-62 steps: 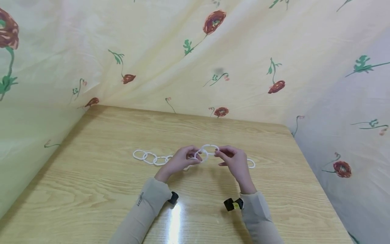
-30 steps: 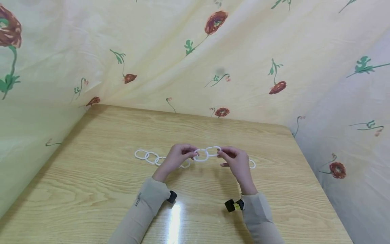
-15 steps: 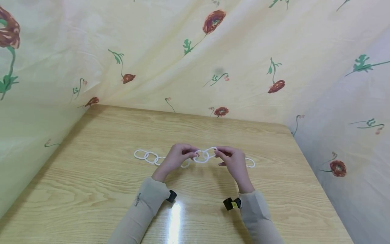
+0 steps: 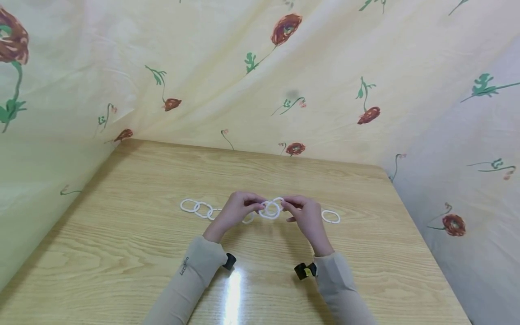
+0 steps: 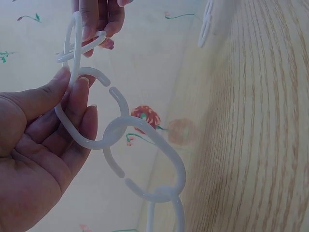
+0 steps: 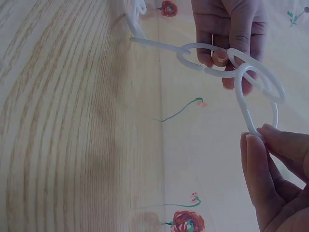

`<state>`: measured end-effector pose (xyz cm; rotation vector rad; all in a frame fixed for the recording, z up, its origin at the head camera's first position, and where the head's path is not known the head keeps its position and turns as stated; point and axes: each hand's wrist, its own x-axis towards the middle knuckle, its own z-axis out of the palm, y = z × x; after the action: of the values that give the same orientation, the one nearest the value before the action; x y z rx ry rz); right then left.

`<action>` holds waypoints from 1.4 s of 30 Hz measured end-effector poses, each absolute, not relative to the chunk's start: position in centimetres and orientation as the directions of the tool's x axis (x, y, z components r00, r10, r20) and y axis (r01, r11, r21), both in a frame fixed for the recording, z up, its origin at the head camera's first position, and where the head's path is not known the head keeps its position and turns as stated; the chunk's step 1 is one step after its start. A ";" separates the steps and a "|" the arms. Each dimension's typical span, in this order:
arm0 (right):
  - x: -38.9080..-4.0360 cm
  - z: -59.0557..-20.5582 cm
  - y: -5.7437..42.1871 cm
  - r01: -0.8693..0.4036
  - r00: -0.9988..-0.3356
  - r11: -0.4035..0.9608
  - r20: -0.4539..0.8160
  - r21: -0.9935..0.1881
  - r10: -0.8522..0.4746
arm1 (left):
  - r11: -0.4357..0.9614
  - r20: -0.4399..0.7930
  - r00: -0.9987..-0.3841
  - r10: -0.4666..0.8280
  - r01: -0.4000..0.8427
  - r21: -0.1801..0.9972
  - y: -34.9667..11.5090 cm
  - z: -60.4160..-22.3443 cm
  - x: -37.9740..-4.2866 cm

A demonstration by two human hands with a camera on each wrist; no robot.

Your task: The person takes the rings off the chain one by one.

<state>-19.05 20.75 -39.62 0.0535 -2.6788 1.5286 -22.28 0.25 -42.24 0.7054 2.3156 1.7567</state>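
In the head view my left hand (image 4: 239,210) and right hand (image 4: 305,219) meet close together above the table. My left thumb and fingers pinch a white plastic chain link (image 5: 77,138) near one end of a chain. From it the chain hangs down, with more links (image 4: 203,209) lying on the table to the left. Between thumb and fingertips, my right hand pinches the end link (image 6: 241,104), which passes through the neighbouring link (image 6: 275,87) beside the left fingers. Narrow gaps show in some links. Part of the chain is hidden behind the left hand.
A separate white link (image 4: 330,211) lies on the wooden table (image 4: 365,253) just right of the right hand. Pale flowered cloth (image 4: 227,81) hangs behind the table and along both sides. Each wrist wears a small black camera, seen by the cuffs.
My right hand has moved slightly left, tilting the end link so it overlaps the neighbouring link. The separate link on the right is now fully uncovered. The left hand has hardly moved since a second ago.
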 end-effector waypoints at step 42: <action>-18.5 -39.5 20.4 -0.169 -0.982 0.629 0.184 -0.759 -0.041 | 0.221 0.187 -0.860 0.475 0.322 0.921 0.4 -42.1 -21.9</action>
<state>-18.46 20.41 -39.52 0.1755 -2.6985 1.2809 -21.93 0.42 -42.10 0.7708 2.3466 1.7154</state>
